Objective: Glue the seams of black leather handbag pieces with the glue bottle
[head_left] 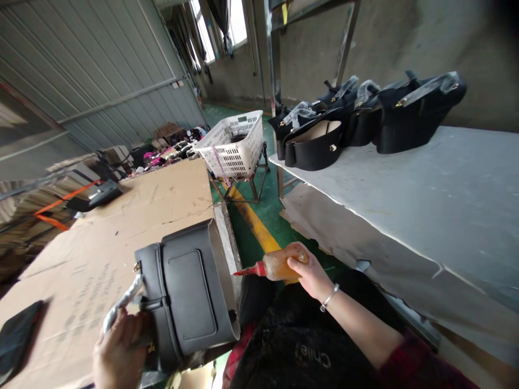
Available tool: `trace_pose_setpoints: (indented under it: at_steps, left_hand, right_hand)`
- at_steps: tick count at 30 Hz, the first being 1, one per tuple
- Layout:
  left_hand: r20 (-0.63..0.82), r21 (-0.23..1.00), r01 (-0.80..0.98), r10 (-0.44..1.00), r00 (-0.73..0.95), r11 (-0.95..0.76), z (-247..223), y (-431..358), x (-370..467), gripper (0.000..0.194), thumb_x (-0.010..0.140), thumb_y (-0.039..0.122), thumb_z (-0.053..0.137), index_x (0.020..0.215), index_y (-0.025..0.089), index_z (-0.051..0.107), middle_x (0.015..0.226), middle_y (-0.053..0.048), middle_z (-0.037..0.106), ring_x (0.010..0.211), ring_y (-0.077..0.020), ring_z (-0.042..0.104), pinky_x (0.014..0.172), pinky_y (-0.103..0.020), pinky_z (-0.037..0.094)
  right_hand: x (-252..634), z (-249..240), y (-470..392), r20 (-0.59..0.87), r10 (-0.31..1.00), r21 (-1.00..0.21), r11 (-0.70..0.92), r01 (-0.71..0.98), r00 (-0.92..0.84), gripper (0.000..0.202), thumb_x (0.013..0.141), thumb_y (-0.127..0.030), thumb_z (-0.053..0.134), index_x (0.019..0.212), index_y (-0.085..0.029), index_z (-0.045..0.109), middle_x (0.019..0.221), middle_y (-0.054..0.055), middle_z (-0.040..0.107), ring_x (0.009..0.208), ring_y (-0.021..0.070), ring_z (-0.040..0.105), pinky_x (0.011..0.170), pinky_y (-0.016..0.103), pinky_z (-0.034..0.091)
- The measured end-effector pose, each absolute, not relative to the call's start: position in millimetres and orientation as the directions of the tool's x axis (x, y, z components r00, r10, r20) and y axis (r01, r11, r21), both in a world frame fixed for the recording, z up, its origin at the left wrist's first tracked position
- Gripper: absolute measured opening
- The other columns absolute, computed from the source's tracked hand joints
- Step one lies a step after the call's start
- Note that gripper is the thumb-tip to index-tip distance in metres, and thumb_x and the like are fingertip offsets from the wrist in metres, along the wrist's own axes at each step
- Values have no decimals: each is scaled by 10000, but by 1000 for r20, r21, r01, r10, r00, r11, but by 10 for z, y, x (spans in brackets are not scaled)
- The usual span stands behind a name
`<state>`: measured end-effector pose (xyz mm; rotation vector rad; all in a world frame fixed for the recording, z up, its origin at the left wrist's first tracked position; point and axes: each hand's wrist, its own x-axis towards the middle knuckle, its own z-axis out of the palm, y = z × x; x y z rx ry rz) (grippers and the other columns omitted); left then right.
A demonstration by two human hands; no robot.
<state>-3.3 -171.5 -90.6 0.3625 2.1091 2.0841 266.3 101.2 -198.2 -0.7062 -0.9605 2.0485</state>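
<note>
A black bag [190, 292] lies tilted at the edge of the cardboard-covered table, its open end facing right. My left hand [121, 346] is closed at the bag's left side, around the handle wrapped in clear plastic. In my right hand [308, 270] is a bottle [284, 263] of amber liquid with a red nozzle. The nozzle tip points left, close to the bag's open edge; whether they touch is hard to tell.
Several black bags [413, 113] stand on a grey table [458, 178] at the right. A white basket [237, 148] rests on a metal stand ahead. On the cardboard-covered table [162, 194] are a dark item [20, 335] at left and another black piece [105, 193] farther back.
</note>
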Motion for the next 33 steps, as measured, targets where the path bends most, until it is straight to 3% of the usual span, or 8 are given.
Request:
trace_pose_setpoints:
  at_steps: [6,10,14,19,26,33]
  left_hand:
    - [-147,980,-172,213,-966,-104,-833,-1625,113,412,627,419,831,602,218,473,412,85,328,406,-92,284,445,-204,379]
    - [-102,983,-134,239,-966,-123,-821,-1607,125,494,603,418,843,540,210,401,392,82,300,401,-86,249,442,-218,352]
    - [-122,980,-153,225,-967,-124,-782,-1561,160,453,689,407,784,539,210,405,381,73,294,397,-92,242,456,-235,350]
    - [-139,980,-164,204,-969,-114,-753,-1529,205,408,694,397,788,579,214,442,386,69,308,401,-104,238,436,-261,309]
    - [-127,984,-151,222,-967,-94,-773,-1537,211,486,563,446,873,577,212,447,383,84,312,392,-90,247,439,-252,316]
    - [-118,984,-145,232,-966,-103,-772,-1547,183,412,656,389,807,573,214,444,381,78,310,388,-99,255,441,-252,319]
  right_hand:
    - [2453,-2031,1081,-118,807,-892,-342,-296,-578,477,550,-444,887,861,-240,588,718,-37,614,688,181,556,653,296,430]
    - [2438,-2139,1108,-101,796,-903,-325,-282,-596,454,566,-440,879,853,-240,590,710,-39,601,679,178,539,648,296,417]
    - [2550,-2194,1060,-106,752,-907,-341,-246,-651,430,602,-455,865,858,-237,598,709,-35,591,668,180,530,638,298,398]
    - [2679,-2123,989,-60,706,-931,-296,-216,-706,428,591,-484,862,831,-221,623,692,-28,579,664,182,526,631,302,389]
    - [2510,-2081,1171,-50,792,-942,-239,-234,-609,404,594,-393,867,856,-240,600,713,-40,585,685,184,536,670,316,426]
    - [2281,-2136,1285,-45,833,-927,-240,-287,-552,430,588,-426,867,860,-239,592,736,-38,602,705,182,553,680,309,451]
